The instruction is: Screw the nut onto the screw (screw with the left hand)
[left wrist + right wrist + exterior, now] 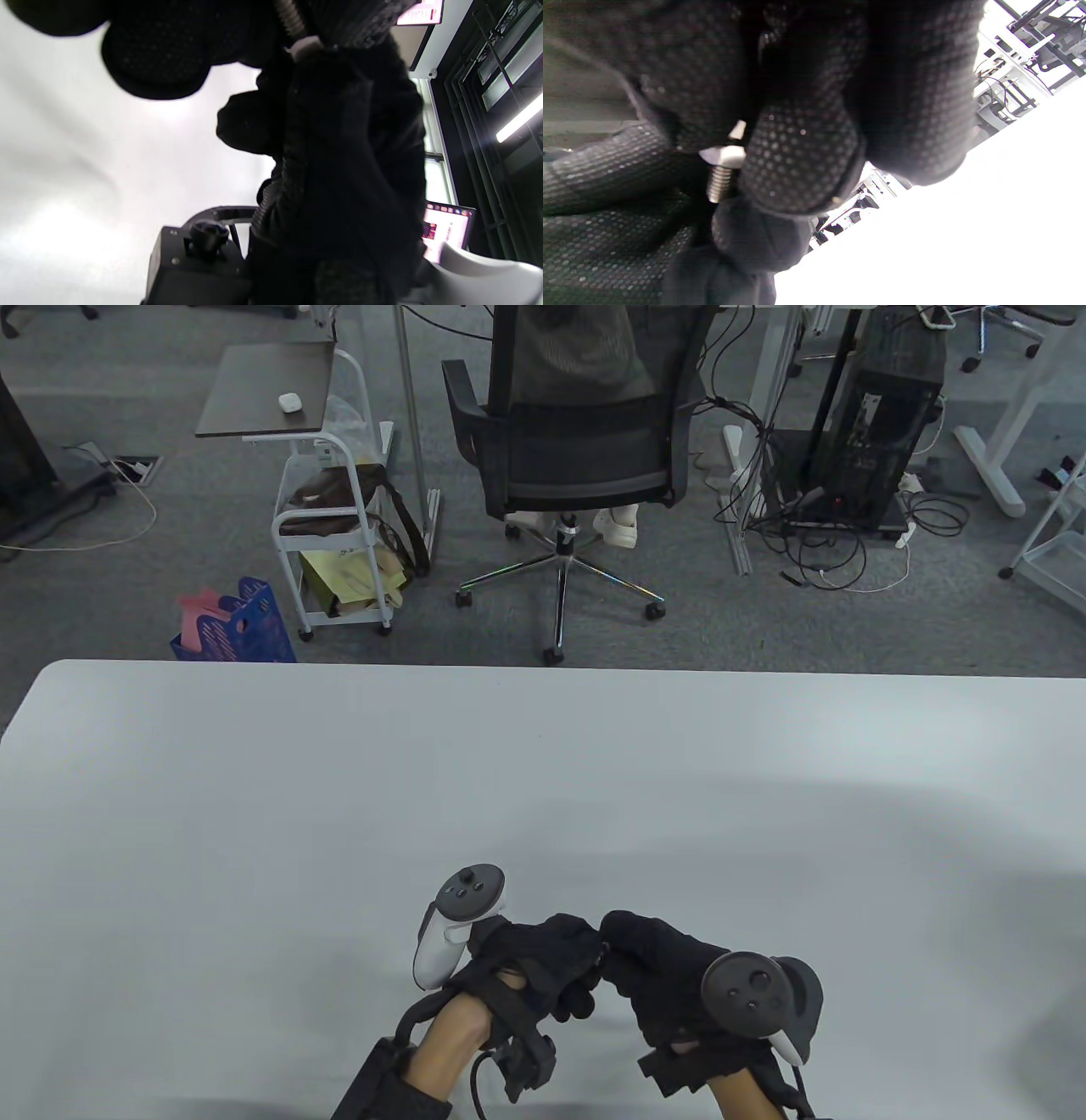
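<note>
Low in the table view my two black-gloved hands meet fingertip to fingertip, left hand (584, 977) and right hand (617, 957). What they hold is hidden there. The right wrist view shows a silver screw (718, 186), its threaded shaft pointing down among the left hand's fingers. A silver nut (724, 155) sits on the shaft, pinched against the right hand's fingertips (801, 169). In the left wrist view the threaded screw (290, 19) runs up into my left fingers, with the nut (306, 45) at the right glove. Both hands are curled.
The white table (543, 780) stretches wide ahead and to both sides of the hands. Beyond its far edge stand an office chair (577, 432), a small cart (339, 526) and a blue basket (246, 632), all on the floor.
</note>
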Tool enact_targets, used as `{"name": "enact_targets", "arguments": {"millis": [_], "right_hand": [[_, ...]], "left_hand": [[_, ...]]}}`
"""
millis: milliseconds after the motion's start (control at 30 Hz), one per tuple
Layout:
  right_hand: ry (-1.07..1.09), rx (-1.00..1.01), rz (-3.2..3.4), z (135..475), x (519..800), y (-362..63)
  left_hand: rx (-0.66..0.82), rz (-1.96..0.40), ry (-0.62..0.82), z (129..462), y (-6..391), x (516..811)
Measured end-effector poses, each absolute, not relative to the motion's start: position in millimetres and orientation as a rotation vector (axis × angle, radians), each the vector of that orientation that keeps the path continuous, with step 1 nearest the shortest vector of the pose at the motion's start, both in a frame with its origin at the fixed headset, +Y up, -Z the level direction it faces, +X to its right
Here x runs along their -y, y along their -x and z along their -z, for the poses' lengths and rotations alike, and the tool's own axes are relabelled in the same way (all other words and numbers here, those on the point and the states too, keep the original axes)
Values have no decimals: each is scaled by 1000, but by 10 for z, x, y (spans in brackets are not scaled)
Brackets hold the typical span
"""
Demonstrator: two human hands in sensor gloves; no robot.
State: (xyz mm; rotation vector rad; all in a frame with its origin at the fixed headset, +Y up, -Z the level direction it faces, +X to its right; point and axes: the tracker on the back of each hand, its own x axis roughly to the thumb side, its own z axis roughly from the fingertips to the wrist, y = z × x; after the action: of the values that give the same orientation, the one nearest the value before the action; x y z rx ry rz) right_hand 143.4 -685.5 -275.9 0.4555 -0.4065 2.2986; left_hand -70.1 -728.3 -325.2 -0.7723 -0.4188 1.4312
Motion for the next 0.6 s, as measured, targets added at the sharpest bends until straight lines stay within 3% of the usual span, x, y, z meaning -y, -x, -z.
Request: {"name": "enact_targets", "arguments": {"millis": [100, 333, 600], "right_hand": [[-447, 414, -2303, 2764, 6859, -1446], [-468, 327, -2307, 2786, 6890, -1417], [-456, 391, -2318, 2775, 6860, -1439]], "left_hand": [[403, -1446, 807, 3230, 705, 7310], [387, -1386, 708, 3255, 718, 7257], [438, -1415, 765, 3245, 703, 7284]]}}
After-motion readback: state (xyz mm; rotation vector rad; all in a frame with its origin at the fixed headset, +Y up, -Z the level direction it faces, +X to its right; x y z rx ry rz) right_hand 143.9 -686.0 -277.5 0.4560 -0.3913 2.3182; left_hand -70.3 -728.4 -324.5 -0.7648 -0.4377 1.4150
